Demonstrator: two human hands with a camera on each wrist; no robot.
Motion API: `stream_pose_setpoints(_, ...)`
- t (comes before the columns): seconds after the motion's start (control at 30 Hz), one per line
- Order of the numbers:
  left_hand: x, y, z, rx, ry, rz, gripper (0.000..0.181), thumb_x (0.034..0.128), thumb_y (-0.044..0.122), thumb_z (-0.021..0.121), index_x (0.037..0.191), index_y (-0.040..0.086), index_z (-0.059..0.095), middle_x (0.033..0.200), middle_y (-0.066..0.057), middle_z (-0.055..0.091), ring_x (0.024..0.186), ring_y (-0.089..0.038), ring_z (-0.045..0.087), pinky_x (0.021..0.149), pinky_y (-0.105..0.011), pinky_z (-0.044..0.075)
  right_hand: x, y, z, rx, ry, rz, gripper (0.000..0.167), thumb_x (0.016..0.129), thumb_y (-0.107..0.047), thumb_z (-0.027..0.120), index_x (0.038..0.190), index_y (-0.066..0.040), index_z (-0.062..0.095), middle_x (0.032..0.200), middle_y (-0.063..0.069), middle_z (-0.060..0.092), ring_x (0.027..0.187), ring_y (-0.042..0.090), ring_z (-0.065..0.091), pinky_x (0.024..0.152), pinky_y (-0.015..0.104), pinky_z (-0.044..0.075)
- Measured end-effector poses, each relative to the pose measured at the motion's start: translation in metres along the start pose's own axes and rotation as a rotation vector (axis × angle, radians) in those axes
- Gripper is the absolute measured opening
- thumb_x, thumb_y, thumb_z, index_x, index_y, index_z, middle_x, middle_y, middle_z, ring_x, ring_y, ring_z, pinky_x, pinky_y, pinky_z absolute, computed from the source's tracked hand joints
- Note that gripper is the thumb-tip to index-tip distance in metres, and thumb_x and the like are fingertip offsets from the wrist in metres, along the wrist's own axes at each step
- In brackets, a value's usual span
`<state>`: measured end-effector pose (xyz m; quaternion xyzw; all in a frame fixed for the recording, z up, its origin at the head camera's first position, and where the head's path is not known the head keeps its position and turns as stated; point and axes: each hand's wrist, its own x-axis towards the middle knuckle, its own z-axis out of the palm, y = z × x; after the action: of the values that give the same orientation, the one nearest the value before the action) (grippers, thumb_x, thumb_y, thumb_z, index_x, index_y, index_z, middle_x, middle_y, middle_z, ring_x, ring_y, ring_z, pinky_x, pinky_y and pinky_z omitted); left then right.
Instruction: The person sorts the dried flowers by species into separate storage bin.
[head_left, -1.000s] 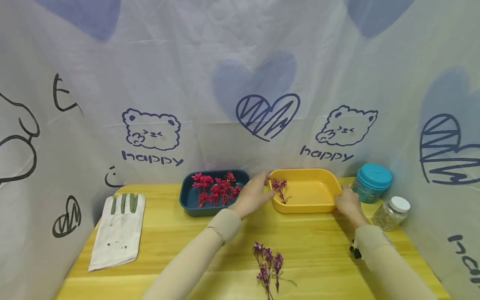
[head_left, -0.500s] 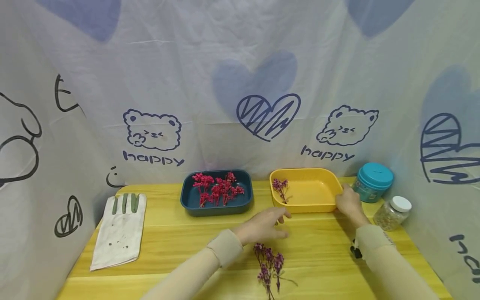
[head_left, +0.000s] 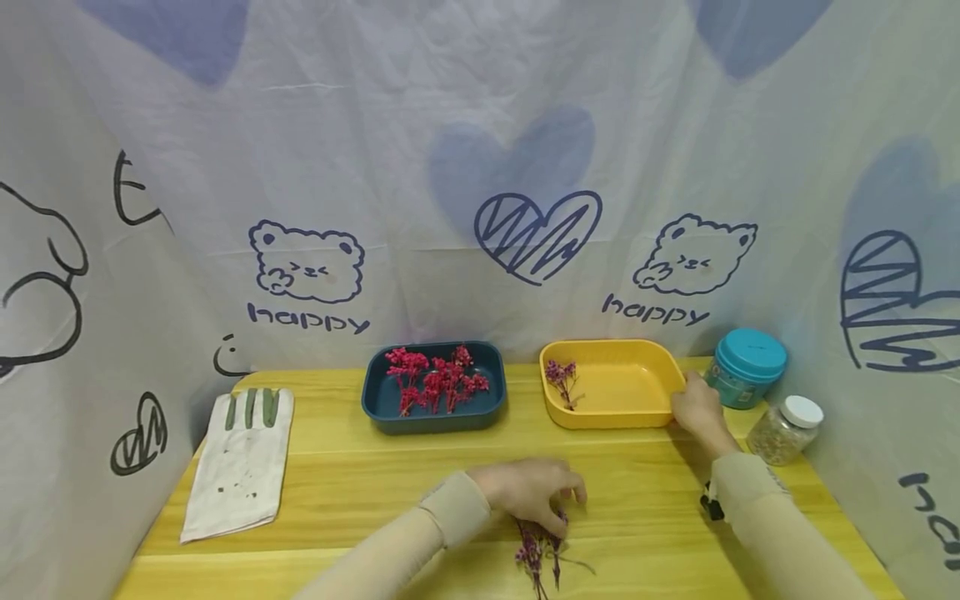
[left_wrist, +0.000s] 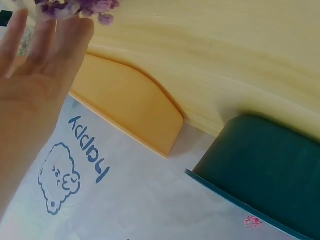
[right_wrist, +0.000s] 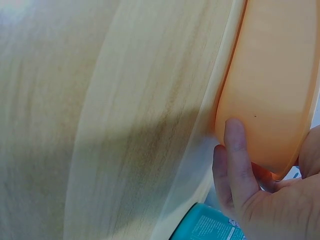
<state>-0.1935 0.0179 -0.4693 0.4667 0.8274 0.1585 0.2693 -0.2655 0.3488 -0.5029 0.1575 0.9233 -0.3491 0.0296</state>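
Note:
My left hand [head_left: 525, 490] is over the upper end of the purple dried flowers [head_left: 528, 554] on the table, covering some of their heads. In the left wrist view, its fingers [left_wrist: 70, 42] are fairly straight and close to the blossoms, without a visible pinch. My right hand [head_left: 699, 407] grips the right end of the yellow tray [head_left: 607, 419]; in the right wrist view, one finger [right_wrist: 237, 155] lies against the tray's wall. A small purple sprig [head_left: 561, 383] rests at the left inside that tray.
Left of the yellow tray stands a dark blue tray [head_left: 431, 425] with several red dried flower sprigs [head_left: 442, 383]. A blue-lidded tub [head_left: 747, 367] and a white-capped jar [head_left: 785, 429] stand at right. A glove [head_left: 238, 467] lies at left; a printed curtain [head_left: 420, 275] hangs behind.
My left hand has come away from between the two trays, moving toward me and down onto the purple flowers. My right hand and the yellow tray have stayed put.

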Motion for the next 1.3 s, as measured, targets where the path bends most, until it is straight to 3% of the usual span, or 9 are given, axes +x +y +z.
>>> stream_pose_setpoints(0.27, 0.003, 0.001, 0.006, 0.061, -0.086, 0.019, 0.037, 0.0896, 0.022, 0.085, 0.124, 0.022, 0.071, 0.112, 0.011, 0.069, 0.094, 0.001, 0.057, 0.086, -0.016, 0.051, 0.001, 0.0, 0.001, 0.009, 0.0, 0.002, 0.054, 0.102, -0.003, 0.04, 0.152, 0.015, 0.031, 0.13, 0.04, 0.051, 0.079, 0.029, 0.07, 0.058, 0.03, 0.064)
stream_pose_setpoints(0.47, 0.006, 0.001, 0.008, 0.075, -0.093, 0.021, 0.033, 0.09, 0.015, 0.084, 0.12, 0.024, 0.073, 0.109, 0.012, 0.07, 0.091, 0.002, 0.057, 0.083, -0.014, 0.05, 0.001, 0.0, 0.0, 0.009, 0.004, 0.001, 0.054, 0.102, -0.003, 0.04, 0.152, 0.015, 0.032, 0.13, 0.04, 0.051, 0.078, 0.029, 0.07, 0.057, 0.03, 0.063)
stream_pose_setpoints(0.63, 0.008, 0.0, 0.009, 0.065, -0.09, 0.034, 0.02, 0.0929, 0.015, 0.08, 0.111, 0.022, 0.075, 0.103, 0.012, 0.069, 0.087, 0.003, 0.057, 0.08, -0.012, 0.05, 0.001, -0.001, 0.0, 0.014, -0.005, 0.003, 0.055, 0.102, -0.003, 0.04, 0.153, 0.015, 0.031, 0.133, 0.04, 0.05, 0.081, 0.03, 0.07, 0.058, 0.031, 0.064)
stream_pose_setpoints(0.8, 0.01, 0.0, 0.008, 0.076, -0.056, 0.06, 0.01, 0.094, 0.017, 0.079, 0.104, 0.02, 0.077, 0.099, 0.012, 0.067, 0.086, 0.004, 0.055, 0.08, -0.01, 0.048, 0.001, 0.0, 0.0, 0.018, -0.006, -0.001, 0.055, 0.102, -0.003, 0.04, 0.152, 0.015, 0.031, 0.133, 0.041, 0.05, 0.081, 0.029, 0.07, 0.059, 0.031, 0.064)
stream_pose_setpoints(0.93, 0.012, -0.001, 0.005, 0.088, -0.019, 0.114, 0.007, 0.0966, 0.017, 0.076, 0.103, 0.018, 0.075, 0.098, 0.011, 0.064, 0.086, 0.004, 0.05, 0.079, -0.008, 0.044, 0.0, 0.0, 0.001, 0.018, -0.011, 0.002, 0.055, 0.102, -0.003, 0.041, 0.153, 0.016, 0.03, 0.132, 0.04, 0.05, 0.08, 0.029, 0.07, 0.058, 0.031, 0.064)
stream_pose_setpoints(1.07, 0.012, -0.003, 0.0, 0.02, 0.021, 0.159, 0.006, 0.1003, 0.014, 0.072, 0.106, 0.014, 0.073, 0.1, 0.006, 0.064, 0.084, 0.002, 0.049, 0.077, -0.009, 0.043, -0.001, 0.0, 0.0, 0.014, -0.016, 0.002, 0.054, 0.103, -0.003, 0.041, 0.153, 0.016, 0.03, 0.133, 0.041, 0.05, 0.082, 0.03, 0.07, 0.059, 0.031, 0.065)
stream_pose_setpoints(1.3, 0.012, -0.009, -0.003, -0.034, 0.13, 0.146, 0.005, 0.1044, 0.017, 0.066, 0.107, 0.02, 0.07, 0.107, 0.007, 0.062, 0.092, 0.001, 0.049, 0.082, -0.012, 0.045, 0.0, -0.002, 0.0, 0.013, -0.014, 0.002, 0.054, 0.103, -0.003, 0.04, 0.152, 0.016, 0.03, 0.134, 0.041, 0.05, 0.086, 0.033, 0.07, 0.061, 0.032, 0.065)
